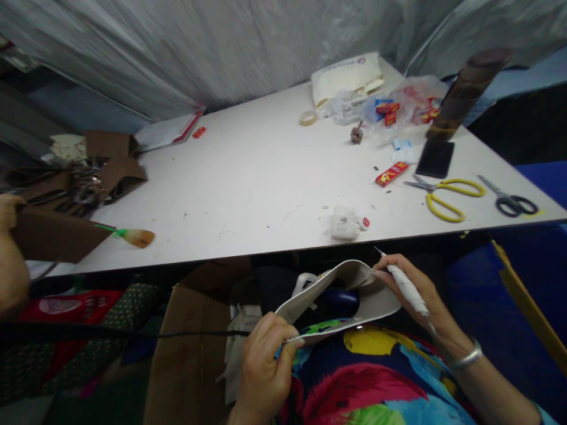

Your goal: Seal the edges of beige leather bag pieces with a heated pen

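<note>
Over my lap, my left hand pinches the near left edge of a white, bag-like piece with a wide open mouth. At its far right edge, my right hand is closed around a slim white-wrapped tool. The tool's thin pointed tip sticks out past the fingers towards the table edge. My right thumb is near or on the rim of the piece; whether it grips the rim is unclear. A dark blue rounded object shows within the opening.
The white table bears yellow-handled scissors, black-handled scissors, a phone, a tape roll and a crumpled white wad. Brown pieces and a brush lie left, beside another person's hand. A cardboard box stands below.
</note>
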A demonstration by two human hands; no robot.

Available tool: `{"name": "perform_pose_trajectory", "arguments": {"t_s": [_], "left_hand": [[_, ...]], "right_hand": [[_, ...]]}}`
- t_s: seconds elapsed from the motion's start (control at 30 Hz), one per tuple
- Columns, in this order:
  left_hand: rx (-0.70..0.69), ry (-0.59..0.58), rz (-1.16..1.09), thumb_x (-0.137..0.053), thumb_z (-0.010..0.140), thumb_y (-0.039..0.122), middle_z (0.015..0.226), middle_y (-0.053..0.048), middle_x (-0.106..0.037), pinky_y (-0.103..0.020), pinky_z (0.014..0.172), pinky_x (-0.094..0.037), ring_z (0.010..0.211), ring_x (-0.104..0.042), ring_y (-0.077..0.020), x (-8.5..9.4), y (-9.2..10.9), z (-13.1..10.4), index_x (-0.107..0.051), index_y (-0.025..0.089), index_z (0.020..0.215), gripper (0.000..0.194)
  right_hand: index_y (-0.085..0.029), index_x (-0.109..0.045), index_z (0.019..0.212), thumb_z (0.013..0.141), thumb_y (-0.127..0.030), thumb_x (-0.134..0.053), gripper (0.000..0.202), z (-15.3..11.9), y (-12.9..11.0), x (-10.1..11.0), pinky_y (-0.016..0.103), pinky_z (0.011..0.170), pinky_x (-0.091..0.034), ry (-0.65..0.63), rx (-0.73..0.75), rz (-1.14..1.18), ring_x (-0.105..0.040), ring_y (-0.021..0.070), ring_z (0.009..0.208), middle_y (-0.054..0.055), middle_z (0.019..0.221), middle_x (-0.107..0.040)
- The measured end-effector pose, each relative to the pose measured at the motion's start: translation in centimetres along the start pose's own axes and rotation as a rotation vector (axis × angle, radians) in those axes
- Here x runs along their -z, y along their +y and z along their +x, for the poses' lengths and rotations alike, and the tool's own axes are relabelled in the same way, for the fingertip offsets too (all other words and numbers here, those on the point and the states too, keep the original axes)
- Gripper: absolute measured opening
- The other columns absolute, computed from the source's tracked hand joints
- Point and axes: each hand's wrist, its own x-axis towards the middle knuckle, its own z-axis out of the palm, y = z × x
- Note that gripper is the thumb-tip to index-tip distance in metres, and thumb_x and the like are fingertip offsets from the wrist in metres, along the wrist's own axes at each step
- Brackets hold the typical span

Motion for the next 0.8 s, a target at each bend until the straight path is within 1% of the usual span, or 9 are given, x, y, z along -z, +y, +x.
{"name": "perform_pose_trajectory", "arguments": {"t_s": [0.1, 0.23, 0.37, 0.43, 0.53, 0.6, 0.67, 0.73, 0.8], "left_hand": [[0.013, 0.007, 0.012, -0.061, 0.098, 0.011, 0.078, 0.0, -0.059, -0.024, 0.069, -0.043, 0.074, -0.06, -0.0139, 0.1, -0.2, -0.2, -0.064, 0.019, 0.084, 0.017], [0.011, -0.003, 0.039, -0.06, 0.098, 0.011, 0.079, -0.001, -0.06, -0.024, 0.069, -0.045, 0.075, -0.062, -0.0145, 0.3, -0.9, -0.4, -0.064, 0.019, 0.085, 0.016], [-0.033, -0.011, 0.059, -0.06, 0.098, 0.011, 0.078, -0.001, -0.061, -0.024, 0.068, -0.047, 0.074, -0.063, -0.0152, 0.6, -1.7, 0.1, -0.065, 0.019, 0.085, 0.016], [-0.038, 0.001, 0.076, -0.061, 0.098, 0.012, 0.078, -0.001, -0.061, -0.024, 0.067, -0.047, 0.074, -0.063, -0.0155, 0.7, -1.8, 0.3, -0.065, 0.02, 0.084, 0.016], [-0.037, 0.027, 0.092, -0.062, 0.098, 0.013, 0.079, -0.001, -0.062, -0.023, 0.067, -0.048, 0.073, -0.064, -0.0154, 0.7, -1.8, 0.7, -0.066, 0.02, 0.084, 0.016], [-0.033, 0.046, 0.093, -0.062, 0.098, 0.013, 0.079, -0.001, -0.062, -0.023, 0.067, -0.049, 0.073, -0.064, -0.0152, 0.6, -1.8, 1.0, -0.066, 0.02, 0.084, 0.016], [-0.022, 0.069, 0.093, -0.062, 0.098, 0.014, 0.079, -0.002, -0.062, -0.023, 0.066, -0.049, 0.073, -0.064, -0.0154, 0.5, -1.9, 1.2, -0.066, 0.02, 0.083, 0.016], [-0.015, 0.08, 0.092, -0.062, 0.098, 0.015, 0.078, -0.002, -0.062, -0.023, 0.066, -0.049, 0.073, -0.064, -0.0156, 0.5, -2.1, 1.5, -0.066, 0.02, 0.083, 0.016], [-0.024, 0.067, 0.09, -0.062, 0.098, 0.015, 0.078, -0.002, -0.062, -0.022, 0.065, -0.049, 0.073, -0.064, -0.0156, 0.6, -2.4, 1.8, -0.067, 0.02, 0.084, 0.016]], "right_hand": [[-0.024, -0.066, 0.102, 0.096, -0.059, -0.068, 0.035, 0.2, -0.9, 0.2, 0.026, 0.065, -0.056, 0.071, -0.02, -0.008, -0.07, 0.0201, 0.074, 0.003, 0.088, -0.074], [-0.026, -0.069, 0.12, 0.099, -0.062, -0.063, 0.042, 0.9, -0.8, 1.1, 0.028, 0.078, -0.062, 0.193, 0.001, -0.053, -0.077, 0.0227, 0.086, 0.004, 0.097, -0.078], [-0.026, -0.075, 0.114, 0.097, -0.065, -0.062, 0.044, 2.7, -1.1, 1.6, 0.031, 0.08, -0.061, 0.279, 0.108, -0.134, -0.075, 0.0243, 0.091, 0.005, 0.109, -0.078], [-0.026, -0.073, 0.11, 0.098, -0.064, -0.062, 0.042, 3.8, -1.7, 1.5, 0.029, 0.072, -0.059, 0.281, 0.093, -0.111, -0.073, 0.022, 0.082, 0.003, 0.098, -0.077], [-0.025, -0.067, 0.103, 0.098, -0.062, -0.064, 0.037, 5.4, -2.5, 1.0, 0.027, 0.058, -0.053, 0.227, 0.053, -0.042, -0.065, 0.0185, 0.066, -0.001, 0.077, -0.069], [-0.024, -0.067, 0.098, 0.096, -0.063, -0.068, 0.039, 6.5, -2.8, 0.5, 0.027, 0.061, -0.054, 0.219, 0.081, -0.005, -0.065, 0.0188, 0.067, -0.001, 0.078, -0.069], [-0.023, -0.07, 0.097, 0.095, -0.065, -0.069, 0.041, 7.4, -2.9, -0.1, 0.029, 0.07, -0.056, 0.236, 0.146, 0.002, -0.067, 0.02, 0.072, 0.001, 0.084, -0.072], [-0.023, -0.071, 0.098, 0.097, -0.064, -0.067, 0.041, 8.2, -2.7, -0.5, 0.032, 0.078, -0.057, 0.261, 0.22, -0.012, -0.069, 0.0214, 0.077, 0.002, 0.087, -0.072], [-0.023, -0.07, 0.099, 0.101, -0.061, -0.063, 0.039, 8.8, -2.2, -0.8, 0.034, 0.081, -0.056, 0.253, 0.266, -0.038, -0.069, 0.0224, 0.08, 0.003, 0.088, -0.072]]}}
